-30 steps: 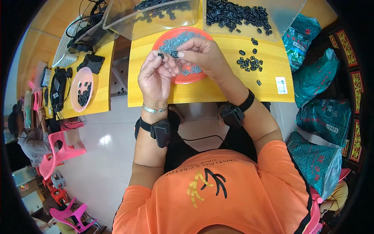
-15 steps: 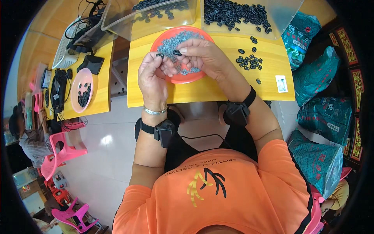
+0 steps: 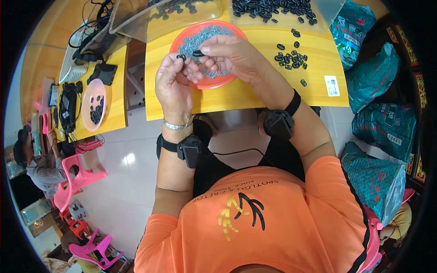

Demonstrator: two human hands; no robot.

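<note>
Over the orange-red bowl (image 3: 219, 82), my left hand (image 3: 174, 84) pinches a small black plastic piece (image 3: 181, 57) between thumb and fingers. My right hand (image 3: 236, 57) faces it, thumb and forefinger closed on a black oval plastic piece (image 3: 197, 53). The two pieces are close together but apart. Below them the bowl holds many small grey metal parts (image 3: 205, 35), too fine to name surely. To the right, several loose black pieces (image 3: 291, 59) lie on the yellow table (image 3: 264, 93).
Clear plastic bins (image 3: 280, 22) of black pieces stand at the back. A pink bowl (image 3: 105, 88) with black pieces sits on the left table beside black cables. Green sacks (image 3: 375, 84) line the right side. Pink chairs (image 3: 77, 175) and another person (image 3: 43, 170) are at left.
The view has shifted slightly. Both hands stay over the bowl, each with its black piece still pinched, and the gap between the pieces looks slightly smaller.
</note>
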